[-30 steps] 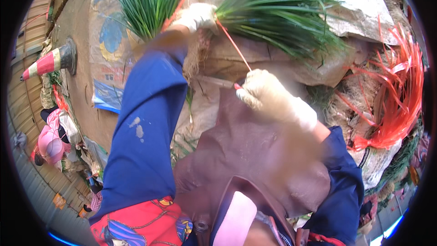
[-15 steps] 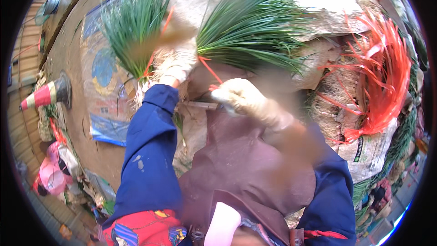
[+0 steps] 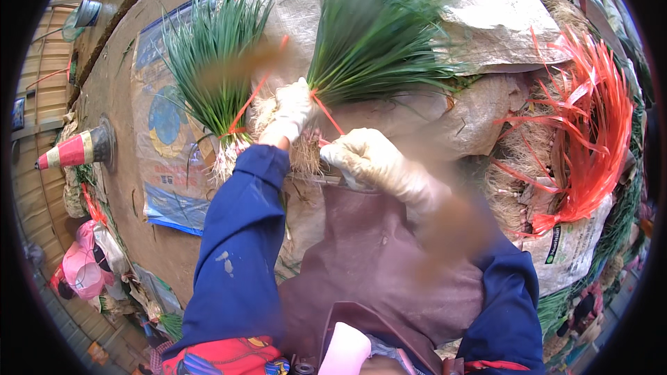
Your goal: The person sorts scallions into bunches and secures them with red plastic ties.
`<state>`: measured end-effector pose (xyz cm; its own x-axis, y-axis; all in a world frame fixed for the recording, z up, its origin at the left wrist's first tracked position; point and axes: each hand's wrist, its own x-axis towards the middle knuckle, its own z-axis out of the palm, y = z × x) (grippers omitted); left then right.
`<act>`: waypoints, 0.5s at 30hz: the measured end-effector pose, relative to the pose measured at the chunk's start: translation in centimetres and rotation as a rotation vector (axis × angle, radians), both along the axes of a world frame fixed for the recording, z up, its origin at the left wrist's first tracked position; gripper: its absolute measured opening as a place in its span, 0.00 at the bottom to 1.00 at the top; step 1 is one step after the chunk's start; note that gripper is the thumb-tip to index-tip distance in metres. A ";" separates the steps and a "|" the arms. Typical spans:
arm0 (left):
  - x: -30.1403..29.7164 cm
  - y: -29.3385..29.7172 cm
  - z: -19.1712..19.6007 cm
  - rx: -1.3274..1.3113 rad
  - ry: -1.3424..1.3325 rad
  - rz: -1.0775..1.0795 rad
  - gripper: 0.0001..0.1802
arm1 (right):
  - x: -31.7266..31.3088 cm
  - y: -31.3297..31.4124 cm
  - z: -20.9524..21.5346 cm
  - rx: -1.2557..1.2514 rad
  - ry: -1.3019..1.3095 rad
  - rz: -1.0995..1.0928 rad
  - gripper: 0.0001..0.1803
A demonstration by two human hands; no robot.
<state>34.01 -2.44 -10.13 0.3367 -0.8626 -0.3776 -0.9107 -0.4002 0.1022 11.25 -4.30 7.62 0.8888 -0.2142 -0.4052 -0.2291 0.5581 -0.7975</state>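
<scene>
My left hand (image 3: 292,112), in a pale glove, is closed around the root end of a bundle of spring onions (image 3: 375,35). Long green leaves fan away up and to the right from it. A red plastic strip (image 3: 328,112) passes around the bundle and runs taut to my right hand (image 3: 372,160), also gloved, whose fingers pinch its end. To the left lies a second bundle of spring onions (image 3: 215,73), tied with a red strip (image 3: 240,114), its white bulbs and roots toward me. Brown blurs cover part of that bundle and my right forearm.
Red plastic strips (image 3: 590,132) hang in a thick hank at the right, over roots and sacking. A printed sack (image 3: 167,194) lies under the left bundle. Farther left are a red-and-white cone (image 3: 73,149) and a person in pink (image 3: 83,264). Pale sacking (image 3: 486,7) covers the far side.
The held bundle's leaves have swung upward and left. My left hand has shifted slightly right, while my right hand keeps the strip taut. The whole view has shifted a little.
</scene>
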 end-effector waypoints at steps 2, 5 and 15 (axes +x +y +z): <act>0.8 -0.4 -0.8 0.008 0.150 -0.057 0.39 | -0.4 0.8 -0.8 -0.579 -0.048 0.035 0.25; 2.1 -0.8 -1.5 0.034 0.224 -0.018 0.31 | -1.0 1.4 -2.2 -0.855 -0.074 0.107 0.21; 1.9 -1.4 -1.5 0.247 0.178 -0.099 0.27 | -7.1 3.0 -6.1 -0.995 -0.182 0.116 0.19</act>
